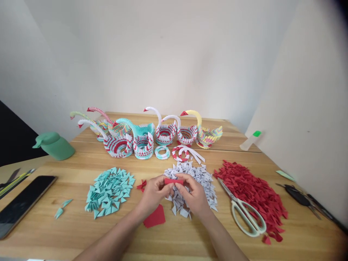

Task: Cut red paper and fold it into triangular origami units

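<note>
A small folded strip of red paper is pinched at its two ends, between my left hand and my right hand. Both hands are above the near part of a pile of white folded paper pieces. Flat red paper lies on the table beside my left forearm. Just left of my left hand are a few red folded pieces, partly hidden by it.
Turquoise pieces are heaped at left, red pieces at right with scissors over their edge. Paper swans and rings stand behind. A phone and green container are far left; keys far right.
</note>
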A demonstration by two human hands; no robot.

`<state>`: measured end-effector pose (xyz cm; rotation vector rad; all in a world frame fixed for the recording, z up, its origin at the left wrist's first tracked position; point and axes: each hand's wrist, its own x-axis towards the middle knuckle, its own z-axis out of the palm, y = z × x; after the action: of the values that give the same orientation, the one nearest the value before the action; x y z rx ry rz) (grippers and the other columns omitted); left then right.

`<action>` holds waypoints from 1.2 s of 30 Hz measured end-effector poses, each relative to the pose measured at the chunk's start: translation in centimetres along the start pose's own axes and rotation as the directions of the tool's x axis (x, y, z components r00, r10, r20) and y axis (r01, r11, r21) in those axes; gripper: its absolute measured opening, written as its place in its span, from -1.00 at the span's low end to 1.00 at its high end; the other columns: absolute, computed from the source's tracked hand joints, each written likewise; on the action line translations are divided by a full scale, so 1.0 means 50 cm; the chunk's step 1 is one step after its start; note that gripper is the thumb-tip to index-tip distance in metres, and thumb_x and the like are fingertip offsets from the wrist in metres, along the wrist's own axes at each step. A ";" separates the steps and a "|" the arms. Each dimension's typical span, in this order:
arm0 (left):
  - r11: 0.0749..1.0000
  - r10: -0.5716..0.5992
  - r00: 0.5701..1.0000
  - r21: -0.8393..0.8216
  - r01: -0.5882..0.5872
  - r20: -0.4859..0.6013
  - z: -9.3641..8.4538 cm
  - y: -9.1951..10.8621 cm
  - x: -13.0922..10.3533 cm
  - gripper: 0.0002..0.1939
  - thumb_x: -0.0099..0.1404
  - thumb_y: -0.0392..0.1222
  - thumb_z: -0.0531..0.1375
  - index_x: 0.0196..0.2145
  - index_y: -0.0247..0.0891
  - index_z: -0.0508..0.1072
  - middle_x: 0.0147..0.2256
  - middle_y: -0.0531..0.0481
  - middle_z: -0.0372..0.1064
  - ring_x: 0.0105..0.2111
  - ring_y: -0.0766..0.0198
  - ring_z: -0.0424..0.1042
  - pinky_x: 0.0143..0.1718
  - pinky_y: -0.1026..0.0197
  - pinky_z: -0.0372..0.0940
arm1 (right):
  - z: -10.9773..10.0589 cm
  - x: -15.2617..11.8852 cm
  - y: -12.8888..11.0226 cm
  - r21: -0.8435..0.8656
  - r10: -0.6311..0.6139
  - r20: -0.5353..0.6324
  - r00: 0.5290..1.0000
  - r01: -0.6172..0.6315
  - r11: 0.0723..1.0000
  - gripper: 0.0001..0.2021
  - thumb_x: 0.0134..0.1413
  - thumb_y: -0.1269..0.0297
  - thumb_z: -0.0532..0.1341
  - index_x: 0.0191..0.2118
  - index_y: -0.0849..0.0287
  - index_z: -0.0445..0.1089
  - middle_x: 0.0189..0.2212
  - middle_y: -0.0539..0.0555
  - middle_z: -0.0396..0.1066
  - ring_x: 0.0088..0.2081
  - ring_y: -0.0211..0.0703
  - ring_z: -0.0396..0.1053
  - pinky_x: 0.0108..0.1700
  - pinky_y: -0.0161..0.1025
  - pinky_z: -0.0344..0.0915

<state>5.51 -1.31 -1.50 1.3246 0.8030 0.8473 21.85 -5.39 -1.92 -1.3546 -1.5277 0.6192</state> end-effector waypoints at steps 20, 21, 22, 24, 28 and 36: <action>0.981 -0.071 0.995 -0.185 0.057 -0.067 -0.014 -0.003 0.011 -0.65 0.12 0.05 0.29 -0.48 -0.33 0.41 -0.59 0.06 0.37 -0.62 0.41 0.25 -0.53 0.32 0.16 | 0.010 0.001 0.004 0.049 -0.035 0.021 0.999 0.034 0.998 -0.70 0.09 0.34 0.17 -0.02 0.12 0.35 -0.46 -0.05 0.39 -0.44 -0.24 0.38 -0.32 -0.32 0.33; 0.984 -0.078 0.995 -0.165 0.068 -0.057 -0.014 -0.002 0.011 -0.64 0.10 0.05 0.31 -0.51 -0.34 0.42 -0.61 0.06 0.36 -0.63 0.41 0.23 -0.53 0.32 0.15 | 0.011 0.000 0.005 0.053 -0.034 0.020 0.999 0.033 0.998 -0.70 0.09 0.34 0.18 -0.02 0.12 0.35 -0.47 -0.06 0.38 -0.44 -0.24 0.38 -0.33 -0.32 0.32; 0.986 -0.083 0.995 -0.151 0.074 -0.055 -0.015 -0.001 0.011 -0.64 0.09 0.05 0.32 -0.53 -0.35 0.42 -0.62 0.06 0.35 -0.63 0.42 0.23 -0.53 0.32 0.14 | 0.011 0.000 0.006 0.056 -0.033 0.022 0.999 0.032 0.998 -0.71 0.10 0.33 0.18 -0.02 0.12 0.35 -0.47 -0.06 0.37 -0.45 -0.25 0.37 -0.34 -0.33 0.32; 0.984 -0.086 0.994 -0.161 0.074 -0.073 -0.019 0.003 0.011 -0.63 0.08 0.05 0.32 -0.55 -0.35 0.42 -0.62 0.04 0.36 -0.62 0.42 0.23 -0.53 0.33 0.14 | 0.012 -0.001 0.011 0.066 -0.033 0.031 0.999 0.031 0.997 -0.72 0.12 0.31 0.18 -0.03 0.11 0.36 -0.48 -0.07 0.36 -0.45 -0.25 0.37 -0.35 -0.33 0.32; 0.953 -0.116 0.991 -0.287 0.094 -0.061 -0.033 0.013 0.012 -0.65 0.09 0.03 0.32 -0.53 -0.34 0.40 -0.57 0.02 0.41 -0.62 0.42 0.27 -0.53 0.33 0.15 | 0.006 0.000 0.021 0.072 -0.037 0.010 0.999 0.036 0.997 -0.73 0.17 0.31 0.14 -0.01 0.10 0.32 -0.47 -0.05 0.40 -0.43 -0.23 0.39 -0.31 -0.30 0.34; 0.925 -0.192 0.973 -0.307 0.223 0.127 -0.033 0.017 0.010 -0.62 0.03 0.05 0.34 -0.54 -0.33 0.36 -0.61 0.03 0.37 -0.65 0.42 0.25 -0.55 0.32 0.13 | -0.010 0.012 0.001 -0.074 -0.333 0.015 0.943 0.333 0.940 -0.84 0.18 0.35 0.18 -0.14 0.06 0.44 -0.36 0.04 0.46 -0.37 -0.16 0.41 -0.28 -0.23 0.35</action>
<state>4.27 -0.04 -0.78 0.9657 0.6845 0.7056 22.37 -4.93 -1.54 -1.1133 -1.7480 0.3524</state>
